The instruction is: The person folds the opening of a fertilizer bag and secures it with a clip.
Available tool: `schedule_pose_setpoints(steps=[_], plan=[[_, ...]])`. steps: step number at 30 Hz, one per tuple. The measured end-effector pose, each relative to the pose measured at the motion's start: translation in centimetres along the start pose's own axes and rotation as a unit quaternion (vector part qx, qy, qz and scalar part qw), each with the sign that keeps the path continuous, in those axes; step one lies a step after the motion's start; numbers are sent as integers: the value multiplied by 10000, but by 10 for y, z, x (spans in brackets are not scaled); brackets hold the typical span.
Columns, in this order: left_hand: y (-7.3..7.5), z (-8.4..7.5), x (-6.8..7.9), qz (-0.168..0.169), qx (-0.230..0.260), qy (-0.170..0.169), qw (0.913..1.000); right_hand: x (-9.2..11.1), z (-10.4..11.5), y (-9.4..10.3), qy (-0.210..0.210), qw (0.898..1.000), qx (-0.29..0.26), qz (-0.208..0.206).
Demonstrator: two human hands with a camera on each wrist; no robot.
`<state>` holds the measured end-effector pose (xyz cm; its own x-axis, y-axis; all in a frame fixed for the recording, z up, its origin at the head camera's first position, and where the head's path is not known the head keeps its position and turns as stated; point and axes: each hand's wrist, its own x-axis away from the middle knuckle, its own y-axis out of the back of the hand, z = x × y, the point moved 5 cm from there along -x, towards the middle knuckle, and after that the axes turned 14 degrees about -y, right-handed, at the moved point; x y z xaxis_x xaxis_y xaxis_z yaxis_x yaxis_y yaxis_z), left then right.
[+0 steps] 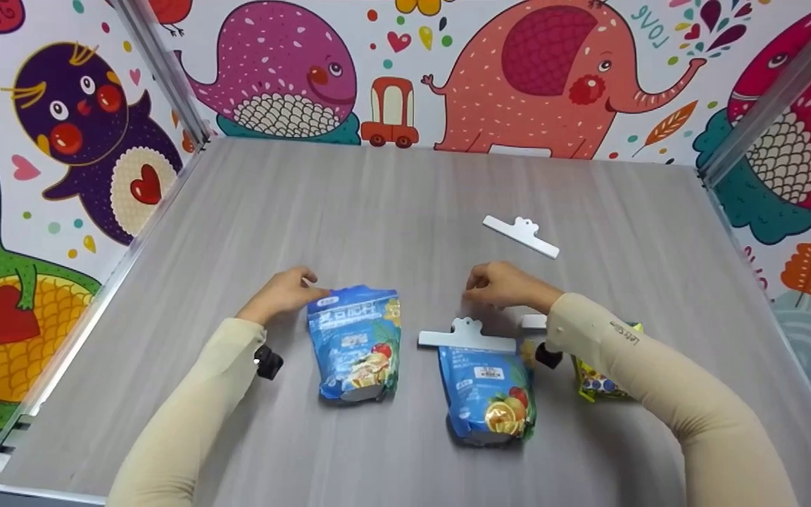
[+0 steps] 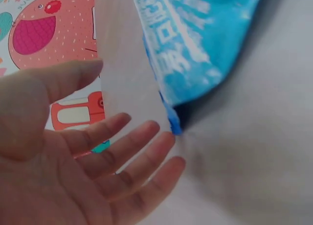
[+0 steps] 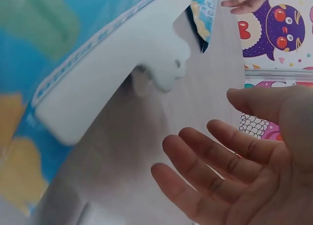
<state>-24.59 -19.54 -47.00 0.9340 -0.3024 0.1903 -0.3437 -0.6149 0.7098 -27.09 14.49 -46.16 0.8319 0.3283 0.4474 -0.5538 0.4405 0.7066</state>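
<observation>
My left hand (image 1: 284, 290) is at the upper left corner of a blue pouch (image 1: 353, 345) with fruit pictures on it. In the left wrist view its fingers (image 2: 146, 132) are spread and hold nothing, just short of the pouch's top edge. A second blue pouch (image 1: 486, 391) stands to the right, a white clip (image 1: 467, 336) across its top. Behind that clip is my right hand (image 1: 507, 285), empty, its fingers (image 3: 190, 151) loosely bent and apart from the clip in the right wrist view.
A yellow-green packet (image 1: 599, 384) is partly hidden under my right forearm, with a white clip (image 1: 533, 322) near it. Another white clip (image 1: 522, 236) lies loose farther back on the grey table (image 1: 349, 211). Cartoon-printed walls (image 1: 405, 70) and metal posts bound the table.
</observation>
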Motion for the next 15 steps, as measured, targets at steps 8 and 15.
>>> schedule_pose_setpoints(steps=[8, 15], plan=[[3, 18, 14, -59, 207, 114, 9997, -9, 10, -10, -362, 9952, -737, 539], [-1, 30, 22, -50, 1144, 531, 9920, -15, 22, -15, -562, 9848, -1341, 946]])
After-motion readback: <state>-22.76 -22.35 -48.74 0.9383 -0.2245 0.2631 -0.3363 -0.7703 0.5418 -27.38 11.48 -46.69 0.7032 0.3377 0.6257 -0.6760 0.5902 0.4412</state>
